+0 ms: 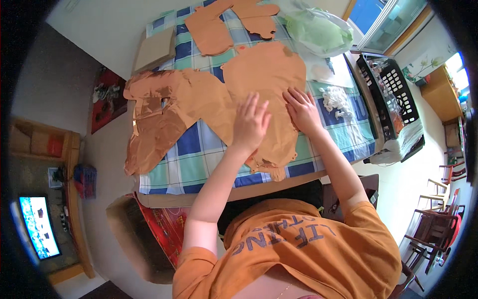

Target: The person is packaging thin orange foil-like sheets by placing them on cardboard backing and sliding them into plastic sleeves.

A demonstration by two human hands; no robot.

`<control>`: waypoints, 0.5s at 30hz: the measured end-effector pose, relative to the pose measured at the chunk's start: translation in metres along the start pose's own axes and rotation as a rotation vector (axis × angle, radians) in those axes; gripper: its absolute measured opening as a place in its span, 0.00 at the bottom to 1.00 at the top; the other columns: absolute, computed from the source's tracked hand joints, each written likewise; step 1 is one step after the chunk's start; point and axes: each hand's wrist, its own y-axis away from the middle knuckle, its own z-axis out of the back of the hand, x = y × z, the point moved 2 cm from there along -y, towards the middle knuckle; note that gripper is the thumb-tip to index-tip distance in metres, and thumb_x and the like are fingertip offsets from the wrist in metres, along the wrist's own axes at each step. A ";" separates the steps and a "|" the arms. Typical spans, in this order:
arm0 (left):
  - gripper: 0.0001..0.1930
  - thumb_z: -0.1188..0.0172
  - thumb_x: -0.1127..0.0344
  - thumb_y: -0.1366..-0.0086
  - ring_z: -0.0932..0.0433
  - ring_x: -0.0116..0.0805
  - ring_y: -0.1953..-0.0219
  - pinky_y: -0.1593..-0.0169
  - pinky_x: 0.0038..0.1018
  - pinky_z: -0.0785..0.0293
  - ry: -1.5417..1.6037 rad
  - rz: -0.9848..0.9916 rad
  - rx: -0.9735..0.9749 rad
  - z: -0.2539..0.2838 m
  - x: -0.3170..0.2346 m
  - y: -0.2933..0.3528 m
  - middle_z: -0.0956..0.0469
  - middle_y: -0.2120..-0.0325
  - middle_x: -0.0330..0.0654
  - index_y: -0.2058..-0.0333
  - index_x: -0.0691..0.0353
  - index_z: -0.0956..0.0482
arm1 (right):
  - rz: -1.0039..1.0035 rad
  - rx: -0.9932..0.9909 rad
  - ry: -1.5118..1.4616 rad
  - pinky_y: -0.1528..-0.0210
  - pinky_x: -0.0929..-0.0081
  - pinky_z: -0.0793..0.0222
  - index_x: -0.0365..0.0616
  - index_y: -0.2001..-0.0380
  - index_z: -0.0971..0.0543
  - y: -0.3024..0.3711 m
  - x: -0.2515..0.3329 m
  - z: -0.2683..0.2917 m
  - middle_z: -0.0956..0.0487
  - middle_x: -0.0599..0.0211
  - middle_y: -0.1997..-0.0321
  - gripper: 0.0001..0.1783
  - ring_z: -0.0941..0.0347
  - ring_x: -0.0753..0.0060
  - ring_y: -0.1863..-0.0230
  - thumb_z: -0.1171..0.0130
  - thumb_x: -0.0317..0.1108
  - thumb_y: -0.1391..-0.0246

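A flat, uninflated copper-coloured foil balloon (264,65) lies before me on the checked cloth of the table. My left hand (251,122) rests on its middle with the fingers stretched out. On the balloon's right edge lies my right hand (302,109), fingers extended and holding nothing. To the left spreads a shinier, creased foil balloon (159,99) with a small slot, which meets the one under my hands. Farther back is another flat copper foil balloon (211,32), with one more foil piece (256,17) beside it.
A pale green plastic bag (318,32) sits at the back right, and a heap of small white pieces (336,100) lies nearer. A cardboard box (155,50) is at the back left. Beside the table's right edge stands a black crate (398,89); an open carton (132,234) is below left.
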 end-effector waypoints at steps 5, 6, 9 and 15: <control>0.25 0.42 0.53 0.38 0.46 0.47 0.33 0.34 0.53 0.49 -0.077 -0.077 0.123 -0.017 0.005 0.001 0.40 0.37 0.50 0.44 0.55 0.29 | 0.012 -0.004 -0.041 0.36 0.51 0.43 0.52 0.49 0.23 -0.001 0.004 0.004 0.25 0.63 0.44 0.18 0.32 0.58 0.40 0.43 0.35 0.43; 0.26 0.43 0.52 0.38 0.46 0.46 0.32 0.34 0.52 0.50 -0.087 -0.070 0.146 -0.018 0.006 0.003 0.41 0.37 0.50 0.43 0.54 0.30 | 0.017 -0.006 -0.053 0.37 0.52 0.42 0.52 0.49 0.22 -0.001 0.006 0.005 0.25 0.63 0.44 0.18 0.32 0.58 0.41 0.42 0.35 0.44; 0.27 0.43 0.51 0.37 0.47 0.46 0.32 0.34 0.52 0.51 -0.098 -0.066 0.168 -0.019 0.010 0.005 0.41 0.36 0.49 0.42 0.52 0.30 | 0.030 -0.014 -0.076 0.38 0.54 0.40 0.51 0.51 0.21 -0.004 0.007 0.012 0.24 0.63 0.45 0.17 0.31 0.57 0.42 0.42 0.34 0.45; 0.27 0.44 0.50 0.37 0.47 0.46 0.32 0.34 0.52 0.51 -0.072 -0.048 0.216 -0.021 0.016 0.009 0.42 0.36 0.49 0.41 0.51 0.31 | 0.035 -0.018 -0.150 0.38 0.53 0.41 0.50 0.55 0.20 -0.006 0.008 0.013 0.23 0.62 0.48 0.17 0.30 0.57 0.44 0.41 0.32 0.50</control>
